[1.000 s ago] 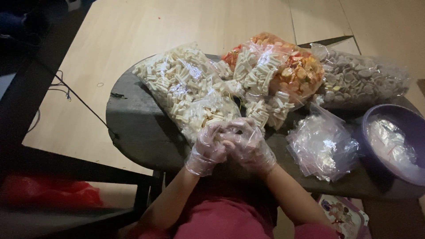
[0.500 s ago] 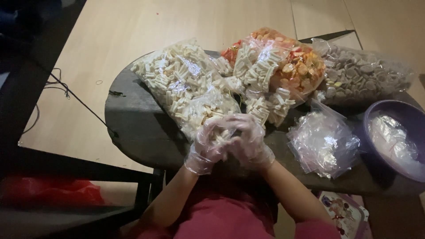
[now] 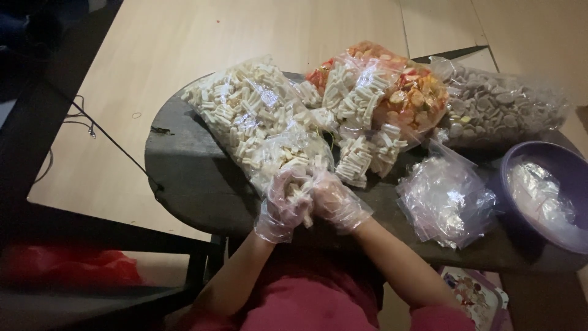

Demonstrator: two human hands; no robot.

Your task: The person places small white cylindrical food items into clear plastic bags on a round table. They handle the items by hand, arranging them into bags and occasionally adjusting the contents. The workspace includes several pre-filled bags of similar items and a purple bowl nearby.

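Note:
Both my hands wear thin clear plastic gloves and meet at the near edge of a dark round table [image 3: 190,178]. My left hand [image 3: 283,205] and my right hand [image 3: 334,201] are closed together around a small clear bag of white stick-shaped snacks [image 3: 301,191]. Just beyond them lies a larger clear bag of the same white sticks [image 3: 245,110], with smaller filled bags [image 3: 361,150] beside it.
An orange and red snack bag [image 3: 410,95] and a bag of grey round pieces [image 3: 502,110] lie at the back right. A heap of empty clear bags [image 3: 447,199] sits right of my hands, next to a purple bowl [image 3: 554,162] holding plastic. A black cable [image 3: 92,129] crosses the wooden floor.
My joined hands stay at the table's near edge, shifting slightly toward the bags while working the small bag between them. The view has shifted a little.

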